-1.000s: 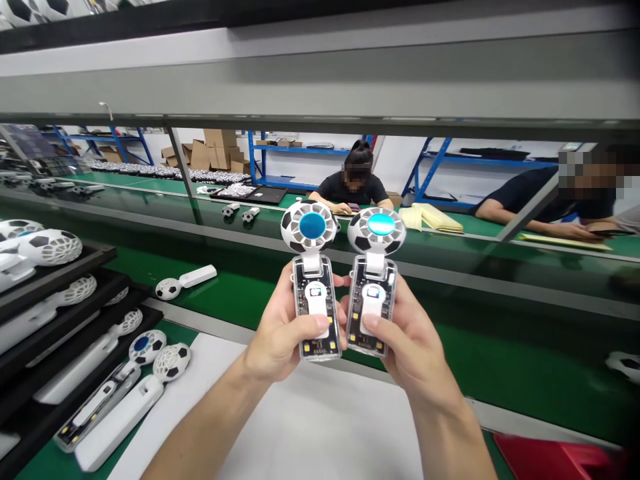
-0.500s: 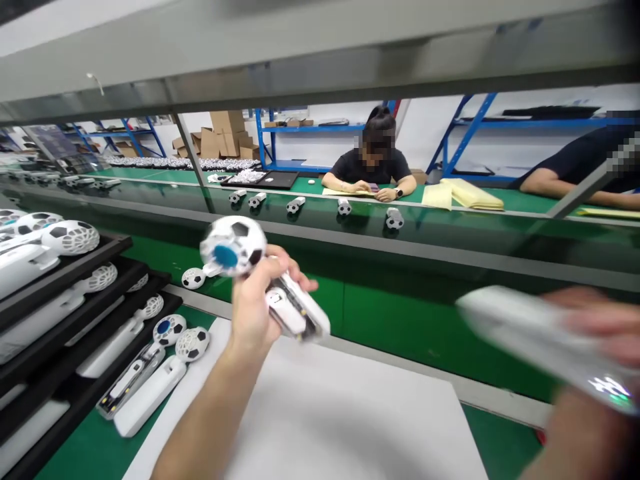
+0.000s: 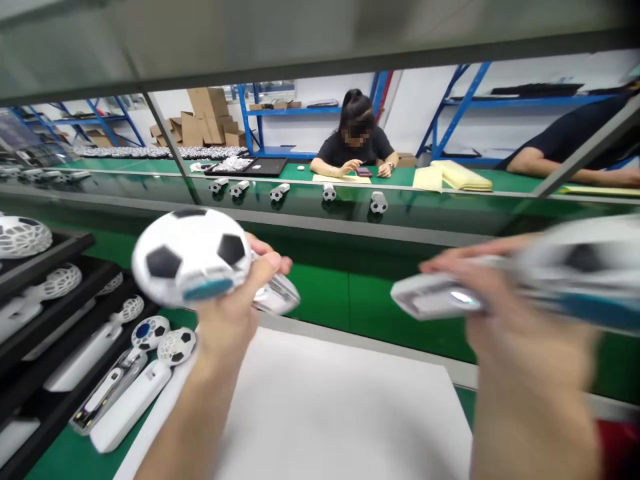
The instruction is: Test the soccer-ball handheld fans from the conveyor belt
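Note:
My left hand [image 3: 233, 317] is closed around the body of a white handheld fan with a football-patterned head [image 3: 193, 243]. That head, with black patches and a blue centre at its lower edge, faces up toward me. On the right, my right hand [image 3: 505, 313] grips a second handheld fan [image 3: 425, 293]. A small white light glows on its body, which points inward, and its blurred football head lies to the right. Both fans are held in the air above the white sheet [image 3: 345, 407]. My fingers hide parts of both bodies.
Black trays [image 3: 75, 300] of similar fans are stacked at left. Two more fans [image 3: 133, 407] lie beside them on the green bench. Several fans [image 3: 329, 193] line the conveyor ahead. A co-worker [image 3: 355, 137] sits across it, near yellow packets [image 3: 457, 177].
My left hand has tilted its fan, bringing the football head closer and more face-up. My right hand has moved up and left, turning its fan so the body points inward.

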Tool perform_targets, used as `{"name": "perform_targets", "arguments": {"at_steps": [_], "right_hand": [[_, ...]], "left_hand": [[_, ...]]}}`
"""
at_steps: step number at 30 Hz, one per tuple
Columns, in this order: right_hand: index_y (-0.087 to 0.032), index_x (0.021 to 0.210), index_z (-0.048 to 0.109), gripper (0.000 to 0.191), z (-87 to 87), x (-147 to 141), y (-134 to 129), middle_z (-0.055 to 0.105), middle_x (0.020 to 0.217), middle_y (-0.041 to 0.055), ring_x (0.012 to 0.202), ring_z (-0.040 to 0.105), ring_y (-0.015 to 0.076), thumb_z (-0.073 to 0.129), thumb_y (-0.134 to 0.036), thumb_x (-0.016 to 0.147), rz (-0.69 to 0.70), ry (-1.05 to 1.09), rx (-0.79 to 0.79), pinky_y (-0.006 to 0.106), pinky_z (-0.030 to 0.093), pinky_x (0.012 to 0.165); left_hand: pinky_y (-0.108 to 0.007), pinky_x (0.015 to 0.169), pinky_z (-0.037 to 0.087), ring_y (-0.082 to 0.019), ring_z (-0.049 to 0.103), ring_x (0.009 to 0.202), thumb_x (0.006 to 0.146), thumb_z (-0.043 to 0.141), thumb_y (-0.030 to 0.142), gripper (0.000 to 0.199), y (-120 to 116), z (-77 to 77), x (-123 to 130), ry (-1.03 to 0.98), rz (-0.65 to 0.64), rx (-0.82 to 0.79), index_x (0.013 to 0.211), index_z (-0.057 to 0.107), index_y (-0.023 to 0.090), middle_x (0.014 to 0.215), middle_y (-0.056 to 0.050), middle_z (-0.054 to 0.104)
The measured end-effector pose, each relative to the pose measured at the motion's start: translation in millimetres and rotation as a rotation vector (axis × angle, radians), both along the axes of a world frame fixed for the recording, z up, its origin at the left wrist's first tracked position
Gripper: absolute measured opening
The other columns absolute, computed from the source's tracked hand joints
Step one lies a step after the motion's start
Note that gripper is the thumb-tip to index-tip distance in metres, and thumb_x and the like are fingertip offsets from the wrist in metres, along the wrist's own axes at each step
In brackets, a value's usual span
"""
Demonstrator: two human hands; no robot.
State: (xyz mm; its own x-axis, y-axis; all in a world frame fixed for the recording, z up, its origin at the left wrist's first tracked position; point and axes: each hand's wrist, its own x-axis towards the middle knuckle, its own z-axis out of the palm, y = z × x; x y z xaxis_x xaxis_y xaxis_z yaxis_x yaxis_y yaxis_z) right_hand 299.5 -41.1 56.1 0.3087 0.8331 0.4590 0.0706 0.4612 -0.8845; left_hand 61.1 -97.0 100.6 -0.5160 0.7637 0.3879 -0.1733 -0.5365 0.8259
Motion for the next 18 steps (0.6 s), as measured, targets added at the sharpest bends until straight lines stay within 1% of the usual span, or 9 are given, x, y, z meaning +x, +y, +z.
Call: {"name": "perform_targets", "arguments": {"at_steps": [2,5,8,10,12,14,15,16,18], "right_hand": [[-0.019,0.088,0.07,0.038,-16.4,-5.4,25.9,0.071,0.092,0.0056,0.083,0.069,0.0264,0.088,-0.039,0.062,0.022,-0.066,-0.18,0.039,0.057,0.072],[-0.013,0.087,0.071,0.04,-61.5,-12.8,66.7,0.072,0.087,0.0113,0.081,0.069,0.0302,0.079,-0.045,0.065,0.019,-0.252,-0.515,0.039,0.056,0.069],[-0.01,0.097,0.068,0.043,-100.9,-13.8,88.2,0.07,0.095,0.0186,0.095,0.066,0.0381,0.071,-0.044,0.071,-0.082,-0.395,-0.57,0.05,0.051,0.085],[-0.007,0.107,0.065,0.045,-111.9,-13.0,90.0,0.064,0.112,0.0271,0.112,0.058,0.0441,0.062,-0.041,0.078,-0.123,-0.48,-0.572,0.058,0.042,0.097],[0.0,0.116,0.061,0.05,-108.9,-14.8,84.8,0.05,0.132,0.0358,0.13,0.043,0.0491,0.059,-0.034,0.079,-0.126,-0.546,-0.553,0.063,0.03,0.107],[0.003,0.124,0.058,0.057,-94.0,-22.3,73.6,0.035,0.146,0.0365,0.142,0.026,0.0481,0.061,-0.03,0.078,-0.082,-0.59,-0.507,0.061,0.018,0.115],[0.0,0.127,0.058,0.058,-83.5,-28.7,65.5,0.036,0.148,0.0325,0.143,0.027,0.0447,0.063,-0.031,0.078,-0.035,-0.609,-0.477,0.057,0.019,0.118],[-0.005,0.129,0.059,0.058,-71.8,-36.8,55.6,0.04,0.147,0.0271,0.142,0.032,0.0405,0.064,-0.035,0.08,0.07,-0.614,-0.448,0.053,0.024,0.118],[-0.018,0.126,0.064,0.053,-48.6,-56.6,31.5,0.06,0.132,0.0137,0.125,0.056,0.0305,0.064,-0.05,0.084,0.403,-0.581,-0.398,0.044,0.045,0.107]], "left_hand": [[-0.031,0.062,0.057,-0.018,0.067,0.062,0.067,0.074,0.018,0.013,11.0,-7.5,4.0,-0.034,-0.114,-0.127,0.07,0.062,0.018,0.064,0.002,0.062],[-0.027,0.058,0.053,-0.019,0.067,0.065,0.063,0.079,0.019,0.017,20.7,-14.0,5.3,-0.056,-0.162,-0.239,0.07,0.064,0.015,0.069,-0.001,0.065],[-0.026,0.053,0.05,-0.016,0.062,0.058,0.065,0.08,0.021,0.019,24.3,-17.7,1.7,-0.069,-0.232,-0.27,0.072,0.063,0.016,0.066,0.0,0.063],[-0.025,0.052,0.048,-0.015,0.059,0.057,0.066,0.08,0.022,0.019,25.8,-20.0,-1.7,-0.061,-0.263,-0.263,0.073,0.063,0.016,0.063,0.0,0.061],[-0.025,0.053,0.048,-0.014,0.059,0.057,0.067,0.08,0.022,0.019,27.4,-21.9,-4.3,-0.052,-0.277,-0.259,0.073,0.063,0.015,0.061,0.0,0.06],[-0.025,0.054,0.048,-0.014,0.059,0.057,0.068,0.08,0.023,0.019,29.0,-23.5,-5.2,-0.047,-0.281,-0.273,0.073,0.063,0.015,0.06,-0.001,0.06],[-0.025,0.054,0.048,-0.014,0.059,0.057,0.069,0.079,0.024,0.019,29.8,-24.2,-4.8,-0.04,-0.277,-0.28,0.073,0.063,0.015,0.061,-0.001,0.06],[-0.025,0.054,0.048,-0.014,0.059,0.057,0.069,0.079,0.024,0.019,30.4,-25.0,-3.9,-0.033,-0.273,-0.284,0.073,0.063,0.015,0.061,-0.001,0.06],[-0.025,0.053,0.047,-0.014,0.058,0.056,0.069,0.079,0.023,0.019,31.3,-26.6,-1.1,-0.039,-0.274,-0.287,0.072,0.063,0.015,0.061,-0.001,0.06]]}}
